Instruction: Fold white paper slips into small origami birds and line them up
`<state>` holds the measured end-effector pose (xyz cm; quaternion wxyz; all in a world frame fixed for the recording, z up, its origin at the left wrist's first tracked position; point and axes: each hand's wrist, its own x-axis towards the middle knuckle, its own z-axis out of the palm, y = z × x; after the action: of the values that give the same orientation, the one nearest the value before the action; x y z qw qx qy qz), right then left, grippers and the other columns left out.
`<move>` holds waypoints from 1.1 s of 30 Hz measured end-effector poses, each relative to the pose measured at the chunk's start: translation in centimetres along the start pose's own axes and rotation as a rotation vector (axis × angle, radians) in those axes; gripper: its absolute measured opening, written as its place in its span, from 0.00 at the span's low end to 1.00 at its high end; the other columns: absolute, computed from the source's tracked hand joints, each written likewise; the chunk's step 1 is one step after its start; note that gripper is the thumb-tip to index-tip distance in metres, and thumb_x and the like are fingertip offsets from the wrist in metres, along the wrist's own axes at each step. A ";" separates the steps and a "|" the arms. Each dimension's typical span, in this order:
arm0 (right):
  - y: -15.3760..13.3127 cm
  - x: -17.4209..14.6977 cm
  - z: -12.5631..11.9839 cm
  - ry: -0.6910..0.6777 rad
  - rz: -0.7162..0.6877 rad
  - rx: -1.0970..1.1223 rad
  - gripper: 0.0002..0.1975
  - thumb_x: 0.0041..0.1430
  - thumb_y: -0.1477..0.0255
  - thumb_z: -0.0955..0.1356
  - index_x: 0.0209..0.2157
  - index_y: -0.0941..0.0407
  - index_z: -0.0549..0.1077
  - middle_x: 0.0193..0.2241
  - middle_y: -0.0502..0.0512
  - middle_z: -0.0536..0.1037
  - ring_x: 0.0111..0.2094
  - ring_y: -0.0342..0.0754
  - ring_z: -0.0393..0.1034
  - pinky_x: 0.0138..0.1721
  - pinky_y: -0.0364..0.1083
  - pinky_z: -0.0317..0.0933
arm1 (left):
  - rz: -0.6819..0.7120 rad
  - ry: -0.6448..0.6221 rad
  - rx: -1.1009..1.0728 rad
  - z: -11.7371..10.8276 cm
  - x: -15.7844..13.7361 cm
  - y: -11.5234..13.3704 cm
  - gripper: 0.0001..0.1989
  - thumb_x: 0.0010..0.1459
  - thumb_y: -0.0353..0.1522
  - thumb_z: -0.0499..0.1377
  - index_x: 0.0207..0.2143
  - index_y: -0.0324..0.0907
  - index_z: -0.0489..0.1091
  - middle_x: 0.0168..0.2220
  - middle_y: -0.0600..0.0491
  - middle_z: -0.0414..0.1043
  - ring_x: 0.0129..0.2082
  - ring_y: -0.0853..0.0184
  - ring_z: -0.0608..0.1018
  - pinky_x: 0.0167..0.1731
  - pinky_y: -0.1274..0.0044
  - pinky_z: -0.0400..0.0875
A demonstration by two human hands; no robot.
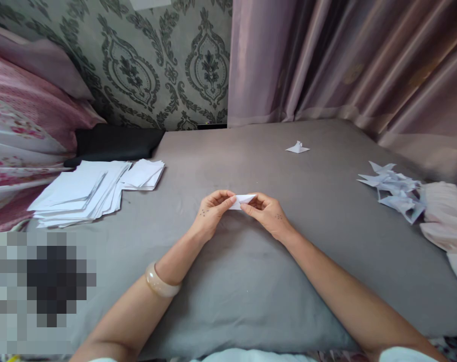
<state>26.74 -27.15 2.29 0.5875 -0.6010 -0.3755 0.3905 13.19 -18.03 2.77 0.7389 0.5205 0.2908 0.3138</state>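
Folded white paper (242, 199) over the middle of the grey sheet (228, 166).
I have the left hand (212, 213) pinching its left end between thumb and fingers, the right hand (268, 213) its right. Farther out in my view: one paper figure (298, 148), heaped figures (396, 187) at right, paper stacks (75, 193) at left.

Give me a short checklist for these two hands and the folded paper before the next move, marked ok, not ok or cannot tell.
1. Left hand has a grip: ok, it pinches the left end of the folded paper.
2. Right hand has a grip: ok, it pinches the right end.
3. Creases line up: cannot tell, too small and partly covered.
4. Stacked sheets clear of the hands: ok, off to the left.
5. Pile of folded pieces clear of the right forearm: ok, farther right.
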 end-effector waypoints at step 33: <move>1.1 -0.2 -1.2 0.009 -0.155 -0.749 0.10 0.61 0.68 0.64 0.29 0.54 0.74 0.37 0.53 0.74 0.31 0.43 0.69 0.36 0.45 0.61 | 0.344 -0.100 1.098 -1.7 0.7 -0.9 0.08 0.58 0.34 0.58 0.32 0.41 0.75 0.36 0.48 0.72 0.38 0.61 0.70 0.42 0.69 0.65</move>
<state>27.70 -27.85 1.26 0.3568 -0.7456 -0.5340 0.1780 12.53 -16.74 1.36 0.3115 0.8817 0.2871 0.2076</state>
